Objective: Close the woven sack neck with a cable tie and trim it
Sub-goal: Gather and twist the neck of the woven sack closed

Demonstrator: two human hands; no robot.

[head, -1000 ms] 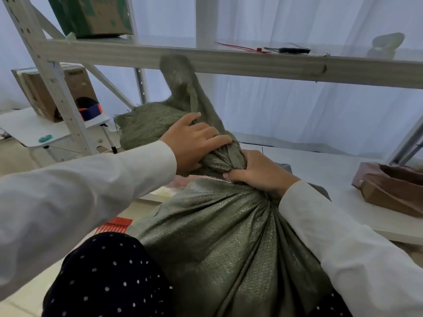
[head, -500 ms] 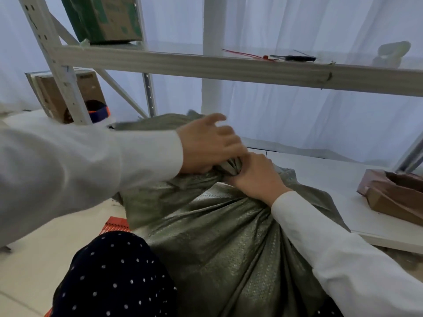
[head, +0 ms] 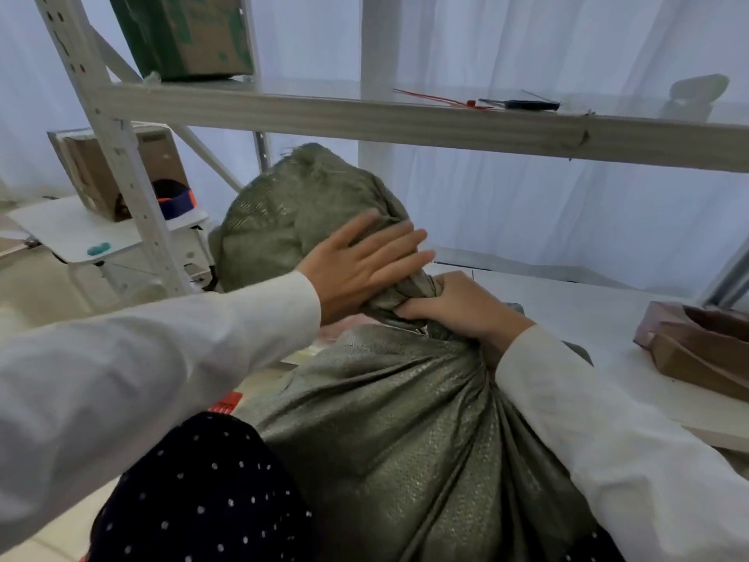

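storeroom | metal shelving rack (head: 121, 164) | cardboard boxes (head: 190, 34) | woven sack (head: 385, 419)

Head-worn wide-angle view, looking forward and down, close over the sack (head: 389, 432), shelf (head: 364, 119) beyond

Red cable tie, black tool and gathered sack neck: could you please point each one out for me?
red cable tie (head: 435, 98), head view, middle of its strap.
black tool (head: 521, 103), head view, its handle.
sack neck (head: 413, 286), head view, the bunched fabric.

Olive-green woven plastic sack (head: 389, 432), full, neck (head: 405, 294) bunched & twisted, loose top flopped left. Thin red plastic cable tie (head: 435, 98) flat on shelf.
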